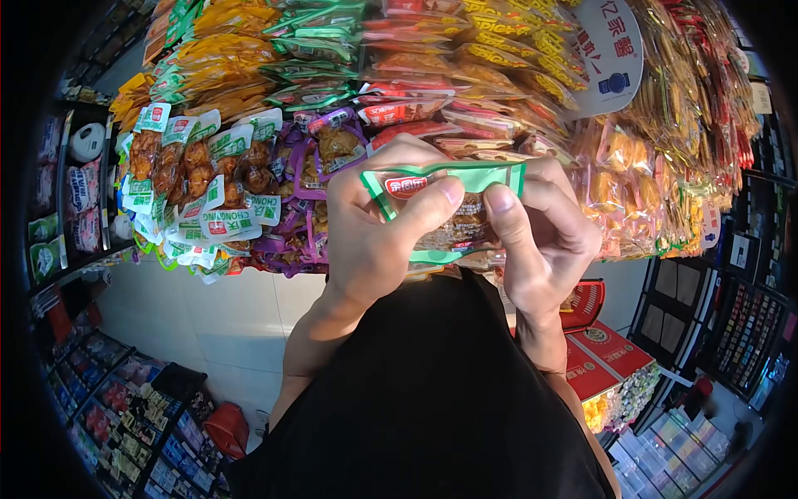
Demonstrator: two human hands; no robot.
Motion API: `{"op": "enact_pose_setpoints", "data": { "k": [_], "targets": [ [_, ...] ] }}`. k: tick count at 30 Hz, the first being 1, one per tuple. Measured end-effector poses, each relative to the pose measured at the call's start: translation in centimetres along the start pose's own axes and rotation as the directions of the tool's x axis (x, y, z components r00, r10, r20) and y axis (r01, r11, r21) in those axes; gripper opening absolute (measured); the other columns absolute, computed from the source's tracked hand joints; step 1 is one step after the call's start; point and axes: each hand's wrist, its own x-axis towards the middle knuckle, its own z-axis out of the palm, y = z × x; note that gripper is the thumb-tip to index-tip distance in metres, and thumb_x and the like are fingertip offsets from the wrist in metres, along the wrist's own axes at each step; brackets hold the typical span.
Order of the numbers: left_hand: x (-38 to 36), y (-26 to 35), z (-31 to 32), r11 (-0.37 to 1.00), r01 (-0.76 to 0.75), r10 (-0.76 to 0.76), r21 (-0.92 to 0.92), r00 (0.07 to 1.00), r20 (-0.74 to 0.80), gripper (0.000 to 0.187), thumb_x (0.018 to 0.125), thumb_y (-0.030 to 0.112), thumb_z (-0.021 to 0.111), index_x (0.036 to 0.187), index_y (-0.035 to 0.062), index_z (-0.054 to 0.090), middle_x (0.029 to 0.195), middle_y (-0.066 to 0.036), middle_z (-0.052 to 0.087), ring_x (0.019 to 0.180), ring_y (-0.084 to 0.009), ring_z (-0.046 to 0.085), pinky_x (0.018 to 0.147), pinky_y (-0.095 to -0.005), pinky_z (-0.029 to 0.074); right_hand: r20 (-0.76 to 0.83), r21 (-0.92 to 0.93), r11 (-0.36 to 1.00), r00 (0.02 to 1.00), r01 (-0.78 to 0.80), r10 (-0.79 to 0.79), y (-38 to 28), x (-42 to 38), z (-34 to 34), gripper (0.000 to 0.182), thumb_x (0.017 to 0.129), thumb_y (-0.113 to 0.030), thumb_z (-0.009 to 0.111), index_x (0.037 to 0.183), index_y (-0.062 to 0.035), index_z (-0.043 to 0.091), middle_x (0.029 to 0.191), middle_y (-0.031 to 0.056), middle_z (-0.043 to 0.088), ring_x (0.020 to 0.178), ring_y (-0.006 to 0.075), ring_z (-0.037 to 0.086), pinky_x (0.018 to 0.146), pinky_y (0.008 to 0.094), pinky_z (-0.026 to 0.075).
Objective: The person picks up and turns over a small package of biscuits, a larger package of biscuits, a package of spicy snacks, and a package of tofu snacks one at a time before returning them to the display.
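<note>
Between both hands is a green-edged snack packet [461,229] with a red oval label and a see-through lower part showing brown food. My left hand [382,216] grips its left side, thumb across the front near the label. My right hand [540,229] pinches the right side, its thumb on the upper right of the front. The packet's back and most fingers behind it are hidden. Just beyond the hands lie stacked snack packets, with red packets [403,112] behind and purple-edged packets [337,145] by the left hand.
White-and-green labelled packets [220,179] hang over the display's left front. Pink-edged packets [623,195] lie on the right, below a white oval sign [611,58]. Red boxes [607,358] stand low on the right. Stocked shelves [83,191] line the left, and a red basket [226,428] sits on the floor.
</note>
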Motion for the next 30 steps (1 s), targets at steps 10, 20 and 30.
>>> {"op": "enact_pose_setpoints", "data": {
  "k": [10,20,30],
  "targets": [
    [-0.18,-0.37,0.16,0.992,-0.055,0.067,0.115,0.992,-0.108,0.019,0.094,0.009,0.064,0.081,-0.0045,0.066,0.074,-0.001,0.060,0.068,-0.0060,0.051,0.061,-0.0232,0.038,-0.027,-0.168,0.978,0.991,0.122,-0.128,0.19,-0.33,0.24,0.014,0.082,0.004,0.075,0.095,0.0060,0.073,0.086,0.0115,0.066,0.071,0.0149,0.057,0.062,0.0249,0.044],
    [-0.05,-0.36,0.11,0.989,-0.061,0.079,0.136,0.988,-0.135,0.024,0.097,0.016,0.064,0.082,-0.0026,0.067,0.071,0.002,0.059,0.066,-0.0033,0.048,0.058,-0.0218,0.035,0.075,0.277,0.940,0.980,-0.198,0.185,-0.53,-0.32,0.02,0.013,0.089,-0.002,0.071,0.098,0.0060,0.066,0.087,0.0067,0.063,0.073,0.0074,0.054,0.062,0.0227,0.042],
    [0.00,-0.23,-0.32,0.955,-0.156,0.162,0.253,0.987,-0.005,0.025,0.093,0.014,0.069,0.074,-0.0001,0.064,0.067,0.001,0.056,0.061,-0.0038,0.045,0.055,-0.0231,0.033,0.013,0.118,0.983,0.990,-0.143,0.143,-0.07,-0.28,0.21,0.010,0.088,-0.001,0.072,0.093,0.0042,0.065,0.080,0.0042,0.060,0.072,0.0083,0.050,0.064,0.0241,0.041]
  ]
}}
